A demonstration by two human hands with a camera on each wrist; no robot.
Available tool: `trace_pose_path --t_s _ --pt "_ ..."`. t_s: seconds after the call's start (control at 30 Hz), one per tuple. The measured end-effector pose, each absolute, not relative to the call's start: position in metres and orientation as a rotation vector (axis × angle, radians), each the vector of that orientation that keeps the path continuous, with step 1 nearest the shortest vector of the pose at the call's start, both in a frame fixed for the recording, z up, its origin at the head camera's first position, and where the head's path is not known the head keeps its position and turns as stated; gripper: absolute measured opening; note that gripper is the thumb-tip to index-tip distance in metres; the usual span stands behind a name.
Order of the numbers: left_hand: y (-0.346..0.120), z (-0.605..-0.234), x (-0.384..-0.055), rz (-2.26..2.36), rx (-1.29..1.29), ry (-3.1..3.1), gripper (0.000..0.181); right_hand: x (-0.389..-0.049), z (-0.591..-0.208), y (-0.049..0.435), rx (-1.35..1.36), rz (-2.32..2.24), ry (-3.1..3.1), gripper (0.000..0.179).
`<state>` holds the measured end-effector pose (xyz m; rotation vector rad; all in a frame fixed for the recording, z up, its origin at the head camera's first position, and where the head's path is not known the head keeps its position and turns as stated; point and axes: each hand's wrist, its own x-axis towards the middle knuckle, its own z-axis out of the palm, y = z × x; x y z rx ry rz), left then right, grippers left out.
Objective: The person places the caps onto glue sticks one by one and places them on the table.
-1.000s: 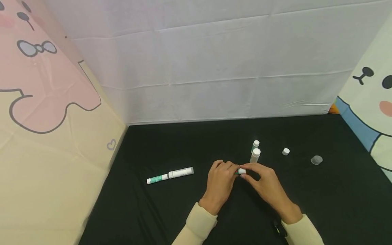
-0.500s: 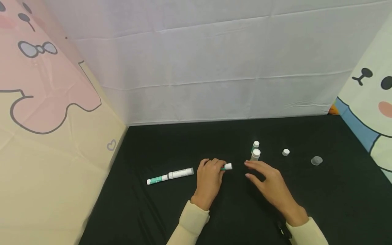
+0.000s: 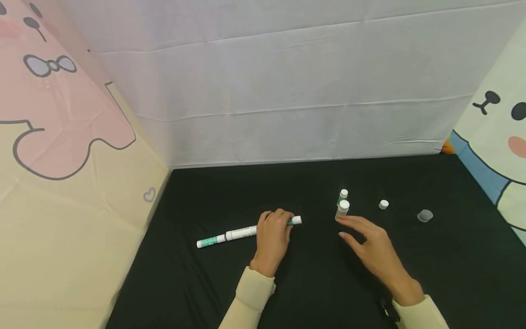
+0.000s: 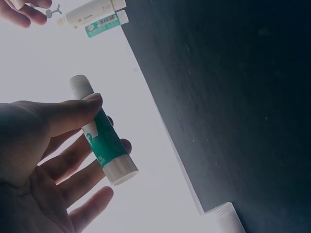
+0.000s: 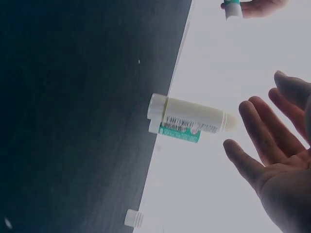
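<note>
The left grip (image 3: 272,237) pinches a green glue stick (image 4: 106,142) over the desk (image 3: 328,288) (the right grip (image 3: 371,244) holds nothing), so this looks like the carrying step, and next probably needs gentle setting down.

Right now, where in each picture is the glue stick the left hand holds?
Head: glue stick right of centre, mostly hidden by the left hand.
Left wrist: left of centre.
Right wrist: top edge, right of centre, cut off.
Landmark in all three: standing thick white tube.
</note>
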<state>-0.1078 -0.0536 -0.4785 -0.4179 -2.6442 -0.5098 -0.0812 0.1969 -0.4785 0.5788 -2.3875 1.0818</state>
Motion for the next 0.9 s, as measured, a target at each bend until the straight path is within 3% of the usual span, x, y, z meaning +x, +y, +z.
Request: trace_pose_path --t_s 0.9 --pt "-0.07 -0.486 -0.119 -0.444 -0.342 -2.732 0.021 -0.089 -0.477 0.232 0.45 0.99 -2.377 0.044"
